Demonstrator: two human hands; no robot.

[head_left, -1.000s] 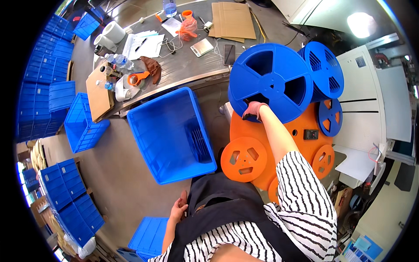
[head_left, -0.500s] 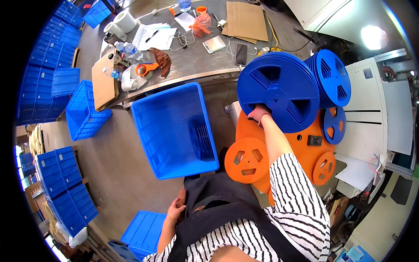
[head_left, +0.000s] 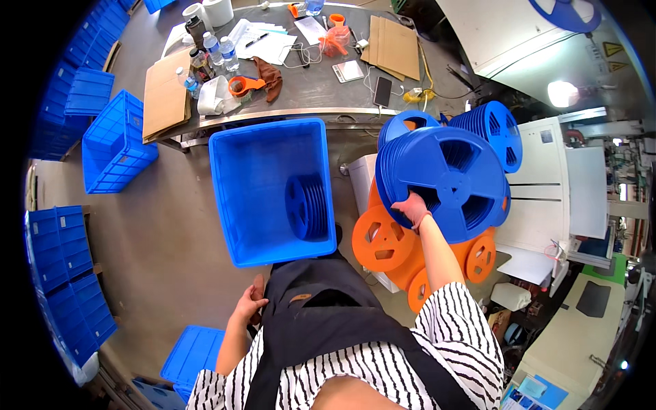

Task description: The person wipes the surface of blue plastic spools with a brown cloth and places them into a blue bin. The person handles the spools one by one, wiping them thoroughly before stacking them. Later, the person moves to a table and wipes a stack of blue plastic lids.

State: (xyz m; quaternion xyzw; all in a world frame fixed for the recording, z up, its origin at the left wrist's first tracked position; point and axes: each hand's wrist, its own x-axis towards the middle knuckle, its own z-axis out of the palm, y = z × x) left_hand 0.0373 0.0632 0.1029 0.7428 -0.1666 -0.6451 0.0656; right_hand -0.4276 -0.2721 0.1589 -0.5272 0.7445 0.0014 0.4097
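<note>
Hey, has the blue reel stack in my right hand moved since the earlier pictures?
Yes: the blue reel stack has shifted toward you, farther from the phone on the table.

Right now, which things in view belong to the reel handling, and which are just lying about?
Seemingly part of the job:
blue reel stack, held by the right hand
blue bin
reels inside the bin
orange stand

Apparently just lying about on the table:
phone
brown cloth
plastic bottles
cardboard sheets

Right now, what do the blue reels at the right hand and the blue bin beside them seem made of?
Blue reels: probably plastic, fairly smooth; matching thin discs with neat windows suggest moulding. Blue bin: likely plastic, slightly glossy, given its soft inner sheen and rounded corners.
</note>
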